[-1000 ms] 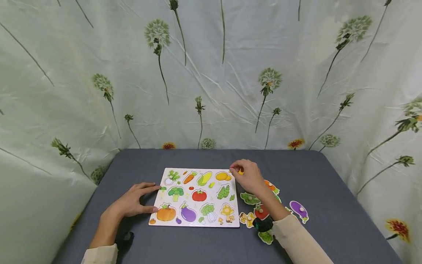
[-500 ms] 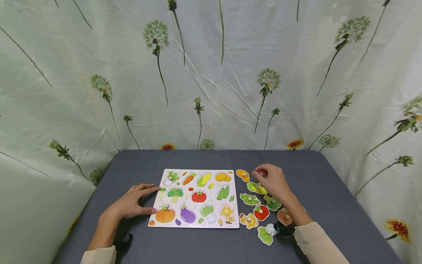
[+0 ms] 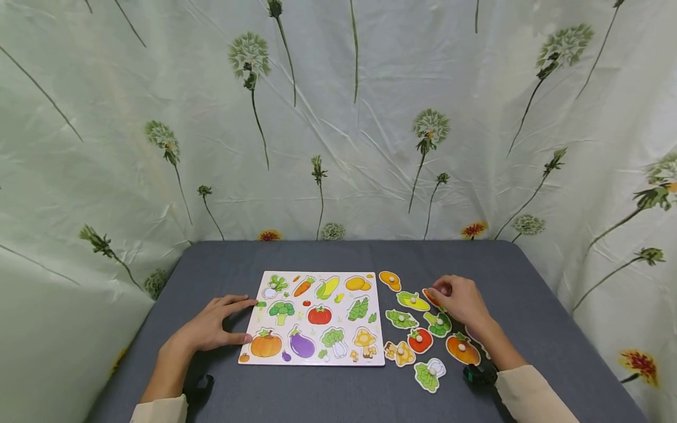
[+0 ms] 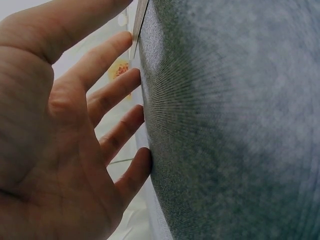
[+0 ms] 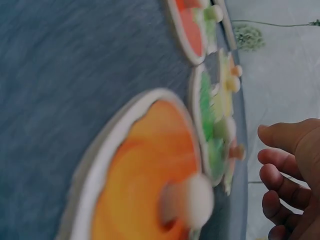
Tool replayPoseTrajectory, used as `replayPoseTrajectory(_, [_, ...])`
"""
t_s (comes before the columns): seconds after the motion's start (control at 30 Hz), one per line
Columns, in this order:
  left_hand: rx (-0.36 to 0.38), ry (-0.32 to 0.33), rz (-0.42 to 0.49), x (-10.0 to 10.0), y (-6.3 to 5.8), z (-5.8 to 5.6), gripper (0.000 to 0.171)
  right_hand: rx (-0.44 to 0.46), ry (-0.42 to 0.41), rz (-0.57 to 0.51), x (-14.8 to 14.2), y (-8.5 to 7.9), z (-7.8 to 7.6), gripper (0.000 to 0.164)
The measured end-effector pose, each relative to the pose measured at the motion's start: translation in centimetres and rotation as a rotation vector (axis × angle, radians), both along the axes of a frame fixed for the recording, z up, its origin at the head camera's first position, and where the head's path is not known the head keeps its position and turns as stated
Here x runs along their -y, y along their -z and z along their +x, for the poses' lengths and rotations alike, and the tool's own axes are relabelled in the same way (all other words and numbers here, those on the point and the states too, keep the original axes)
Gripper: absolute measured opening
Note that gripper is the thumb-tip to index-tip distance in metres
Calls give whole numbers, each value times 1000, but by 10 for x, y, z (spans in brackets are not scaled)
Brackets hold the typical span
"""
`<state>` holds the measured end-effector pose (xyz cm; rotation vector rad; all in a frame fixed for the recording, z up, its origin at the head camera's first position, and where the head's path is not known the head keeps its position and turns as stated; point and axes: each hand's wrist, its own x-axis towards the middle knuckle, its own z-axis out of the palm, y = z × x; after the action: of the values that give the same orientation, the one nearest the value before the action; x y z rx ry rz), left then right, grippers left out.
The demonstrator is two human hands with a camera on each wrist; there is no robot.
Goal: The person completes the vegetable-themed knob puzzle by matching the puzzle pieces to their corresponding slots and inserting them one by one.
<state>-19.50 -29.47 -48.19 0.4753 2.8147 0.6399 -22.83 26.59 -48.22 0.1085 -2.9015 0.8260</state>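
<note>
My left hand rests at the left edge of a white vegetable puzzle board, its fingers spread along that edge. In the left wrist view these fingers are extended and hold nothing. My right hand hovers over the loose pieces, right by an orange carrot piece that it partly covers. In the right wrist view the fingers are loosely bent, with nothing between them. An orange pumpkin piece with a knob lies below that wrist. An eggplant piece is mostly hidden under the forearm.
Loose knobbed pieces lie right of the board: potato, corn, green pods, broccoli, tomato, mushroom and a leafy white-and-green one. A floral curtain hangs behind the dark grey table.
My right hand has let go of the potato piece beside the board's upper right corner and moved right and toward me, to the carrot piece. My left hand has stayed in place.
</note>
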Motion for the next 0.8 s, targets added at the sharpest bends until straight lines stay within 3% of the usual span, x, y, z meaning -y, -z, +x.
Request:
replayPoseTrajectory(0.3, [-2, 0, 2, 0, 2, 0, 83, 59, 9, 23, -8, 11, 3, 21])
replayPoseTrajectory(0.8, [10, 2, 8, 0, 0, 0, 83, 26, 27, 20, -10, 22, 5, 22])
